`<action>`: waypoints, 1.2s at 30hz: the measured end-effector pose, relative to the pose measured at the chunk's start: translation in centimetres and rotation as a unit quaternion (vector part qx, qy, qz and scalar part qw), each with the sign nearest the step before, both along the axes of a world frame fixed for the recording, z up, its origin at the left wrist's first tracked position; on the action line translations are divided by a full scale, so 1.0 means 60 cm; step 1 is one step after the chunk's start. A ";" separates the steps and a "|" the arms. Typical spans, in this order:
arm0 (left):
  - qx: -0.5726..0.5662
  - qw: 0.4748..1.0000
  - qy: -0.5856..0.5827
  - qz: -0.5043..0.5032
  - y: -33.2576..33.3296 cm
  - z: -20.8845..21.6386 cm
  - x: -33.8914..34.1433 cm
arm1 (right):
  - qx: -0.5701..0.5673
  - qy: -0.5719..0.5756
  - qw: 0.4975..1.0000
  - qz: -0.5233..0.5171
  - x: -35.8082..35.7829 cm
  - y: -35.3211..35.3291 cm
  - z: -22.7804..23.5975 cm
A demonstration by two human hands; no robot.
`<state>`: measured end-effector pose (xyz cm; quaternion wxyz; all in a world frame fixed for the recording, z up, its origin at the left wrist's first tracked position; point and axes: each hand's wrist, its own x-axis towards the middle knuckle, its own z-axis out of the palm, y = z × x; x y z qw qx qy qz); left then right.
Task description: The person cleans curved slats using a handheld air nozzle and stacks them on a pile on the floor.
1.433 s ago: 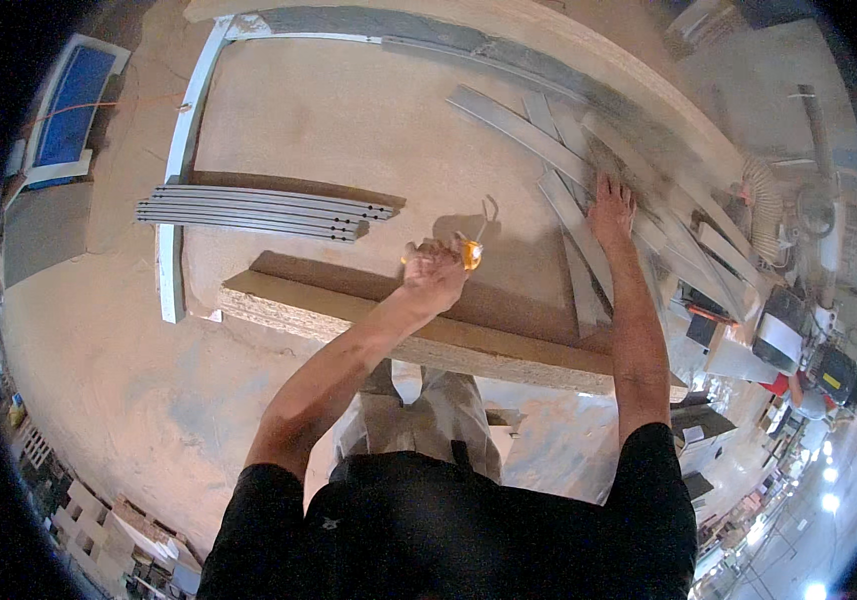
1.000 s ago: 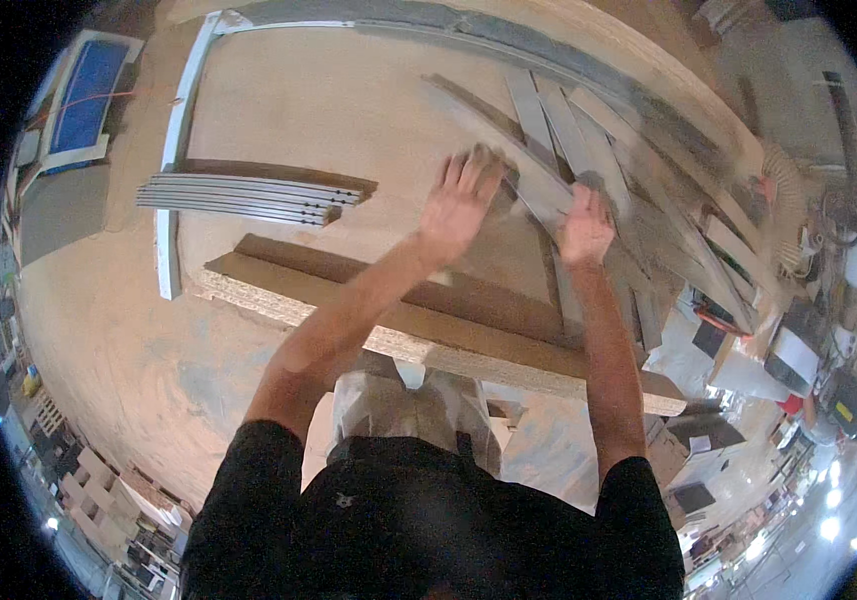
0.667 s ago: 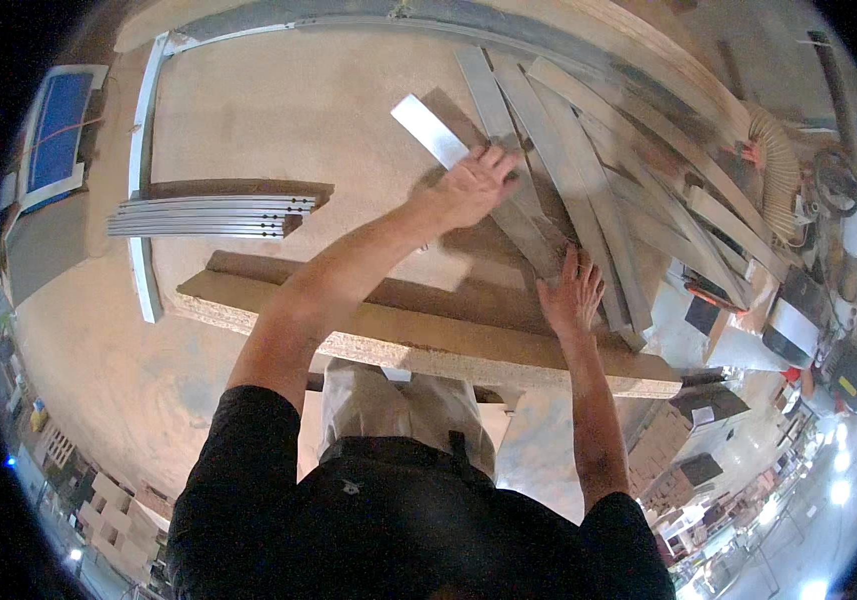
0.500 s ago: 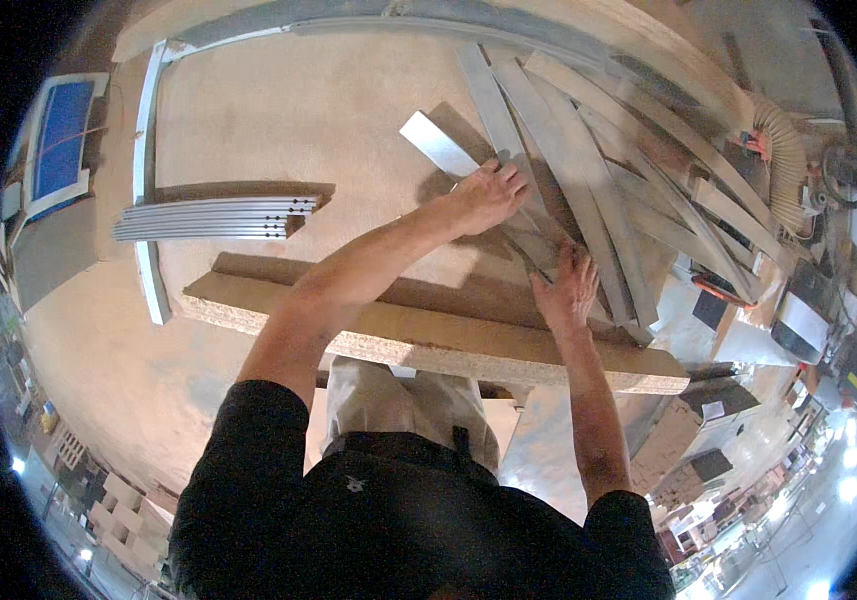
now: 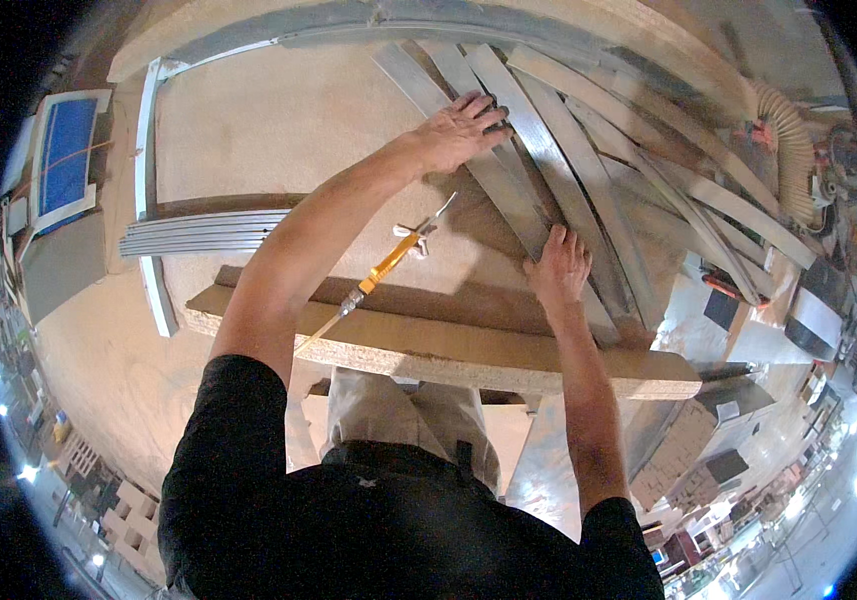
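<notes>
Several long, flat grey metal strips lie fanned out on the brown bench top. My left hand [image 5: 464, 132] curls over the leftmost flat metal strip [image 5: 484, 188] toward its far half, fingertips reaching the strip beside it. Around the near end of that same strip is my right hand [image 5: 561, 268], thumb on one side and fingers on the other. Part of the strip is hidden under both hands. A shiny strip [image 5: 524, 115] lies just to the right. Between my left forearm and the strips rests an orange air blow gun [image 5: 389, 262] with a thin metal nozzle and a hose.
A stack of slim silver bars [image 5: 204, 232] sits at left, partly behind my forearm, across a white rail [image 5: 146, 150]. A thick chipboard beam [image 5: 449, 355] runs along the near edge. More strips [image 5: 699, 200] and a ribbed hose [image 5: 789, 150] are at right.
My left hand has moved away from me and slightly left. The strip beneath it has shifted farther across the bench. The orange blow gun has come into view beside my left forearm.
</notes>
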<state>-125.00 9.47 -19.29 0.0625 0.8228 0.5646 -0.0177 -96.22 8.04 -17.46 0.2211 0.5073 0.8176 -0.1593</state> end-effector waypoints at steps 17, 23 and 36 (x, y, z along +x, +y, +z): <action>-0.045 0.998 -0.022 0.043 -0.070 -0.045 -0.068 | 0.197 0.221 0.955 0.031 0.021 -0.010 -0.022; -0.030 0.998 -0.034 0.044 -0.084 -0.058 -0.065 | 0.214 0.078 0.973 0.045 0.009 0.034 -0.019; 0.019 0.995 -0.071 0.063 -0.134 -0.053 -0.036 | 0.226 0.147 0.961 0.058 -0.022 0.074 -0.025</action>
